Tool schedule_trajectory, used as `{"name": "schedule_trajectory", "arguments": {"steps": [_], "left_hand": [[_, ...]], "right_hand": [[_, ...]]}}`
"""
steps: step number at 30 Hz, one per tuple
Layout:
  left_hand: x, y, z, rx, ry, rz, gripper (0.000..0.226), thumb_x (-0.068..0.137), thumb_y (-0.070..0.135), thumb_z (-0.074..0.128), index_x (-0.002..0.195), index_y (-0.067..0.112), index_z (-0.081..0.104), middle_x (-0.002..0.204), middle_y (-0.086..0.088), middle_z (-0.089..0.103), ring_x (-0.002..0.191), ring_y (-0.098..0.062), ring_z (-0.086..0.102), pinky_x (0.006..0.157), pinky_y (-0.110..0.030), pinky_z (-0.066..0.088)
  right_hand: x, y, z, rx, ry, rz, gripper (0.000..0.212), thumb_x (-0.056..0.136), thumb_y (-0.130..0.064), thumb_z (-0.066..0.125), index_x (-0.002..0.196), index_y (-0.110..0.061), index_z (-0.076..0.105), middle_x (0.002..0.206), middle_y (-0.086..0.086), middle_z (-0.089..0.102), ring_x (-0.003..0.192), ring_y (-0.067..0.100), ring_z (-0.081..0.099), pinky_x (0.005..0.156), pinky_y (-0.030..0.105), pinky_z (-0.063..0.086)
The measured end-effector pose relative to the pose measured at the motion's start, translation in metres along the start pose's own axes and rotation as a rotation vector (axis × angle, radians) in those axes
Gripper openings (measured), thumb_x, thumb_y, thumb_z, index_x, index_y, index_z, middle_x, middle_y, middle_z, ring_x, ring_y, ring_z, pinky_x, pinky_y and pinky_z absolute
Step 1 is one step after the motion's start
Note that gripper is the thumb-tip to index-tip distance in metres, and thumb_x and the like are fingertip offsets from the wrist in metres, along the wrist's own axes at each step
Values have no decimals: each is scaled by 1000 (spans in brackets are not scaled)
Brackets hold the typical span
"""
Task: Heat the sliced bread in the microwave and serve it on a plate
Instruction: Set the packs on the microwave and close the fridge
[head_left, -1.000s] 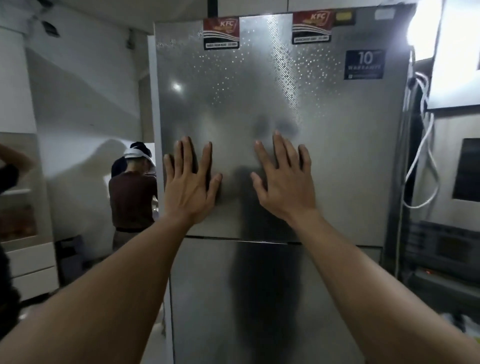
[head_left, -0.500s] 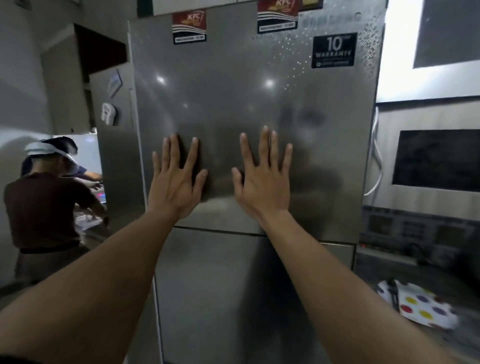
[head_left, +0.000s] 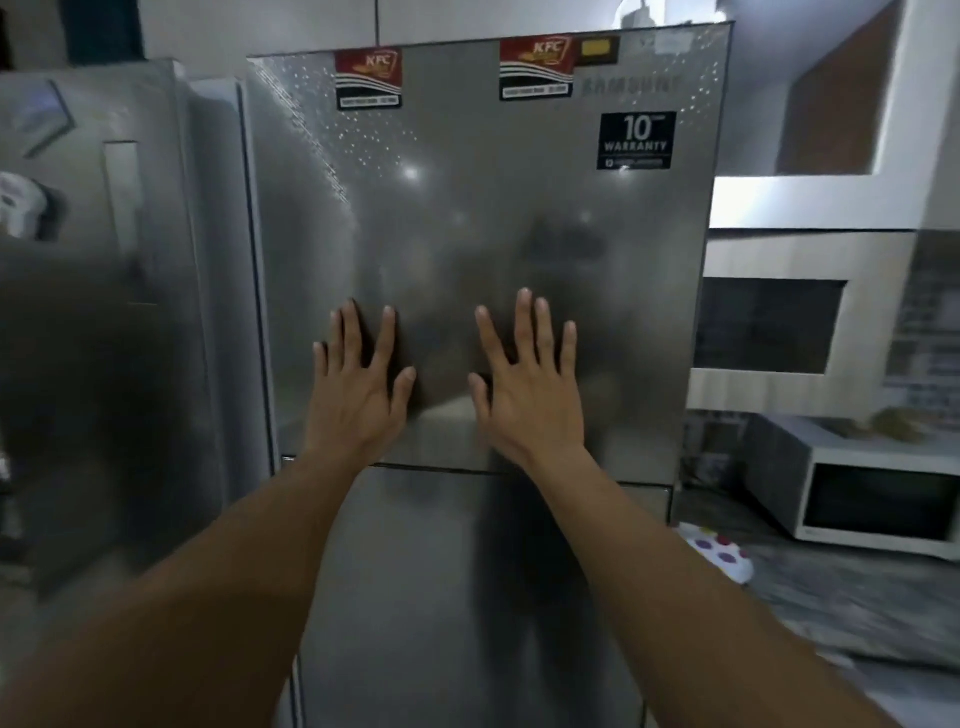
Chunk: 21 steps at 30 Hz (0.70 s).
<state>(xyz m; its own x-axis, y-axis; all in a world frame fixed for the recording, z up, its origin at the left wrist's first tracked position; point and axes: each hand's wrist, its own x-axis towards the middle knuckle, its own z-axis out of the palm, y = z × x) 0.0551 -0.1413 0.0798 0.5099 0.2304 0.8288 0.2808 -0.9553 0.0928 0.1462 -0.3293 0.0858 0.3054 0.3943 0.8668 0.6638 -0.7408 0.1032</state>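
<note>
A tall steel fridge fills the middle of the head view, its upper door closed. My left hand lies flat against that door with fingers spread. My right hand presses flat beside it, a little to the right, fingers straight. A white microwave with a dark window stands on the counter at the right, door closed. A plate with coloured dots lies on the counter between fridge and microwave, partly behind my right forearm. No bread shows.
A second grey fridge stands to the left, close beside the first. A built-in oven with a dark window sits in the wall above the microwave. The dark speckled counter runs along the right.
The view has swung right: the person at the left has dropped out of sight and the microwave has come into view. Both hands stay flat on the fridge door.
</note>
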Motion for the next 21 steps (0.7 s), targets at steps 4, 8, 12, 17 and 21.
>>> {"name": "schedule_trajectory", "arguments": {"steps": [4,8,12,17,21], "left_hand": [[-1,4,7,-66,25,-20,70,102,46,31,157,24,-6,162,-21,-13,150,-38,-13,120,-60,3],[-1,25,7,-208,37,-100,67,102,45,31,158,22,1,162,-23,-8,149,-43,-10,119,-60,2],[-8,59,4,-274,37,25,64,101,44,29,158,23,11,163,-23,-4,149,-43,-6,120,-58,3],[-13,117,2,-357,17,238,61,102,37,36,157,21,17,164,-19,-4,152,-34,-4,122,-53,3],[-13,188,-2,-462,-17,347,59,102,38,35,156,20,19,165,-15,-2,152,-28,-6,123,-49,1]], "right_hand": [[-3,0,-10,-34,-88,-14,75,102,-47,37,161,-28,-5,165,16,-19,153,33,-17,122,56,-5],[-13,6,-22,-71,-151,-48,76,100,-41,42,161,-24,1,167,14,-12,154,31,-12,123,55,1],[-32,24,-47,-102,-202,107,73,100,-38,43,161,-22,7,168,14,0,154,33,0,123,56,7],[-55,62,-90,-98,-239,353,67,101,-33,44,160,-18,15,166,15,11,153,33,9,121,59,14],[-79,109,-130,-176,-257,459,68,98,-27,47,159,-17,18,165,20,15,152,34,16,122,54,18]]}}
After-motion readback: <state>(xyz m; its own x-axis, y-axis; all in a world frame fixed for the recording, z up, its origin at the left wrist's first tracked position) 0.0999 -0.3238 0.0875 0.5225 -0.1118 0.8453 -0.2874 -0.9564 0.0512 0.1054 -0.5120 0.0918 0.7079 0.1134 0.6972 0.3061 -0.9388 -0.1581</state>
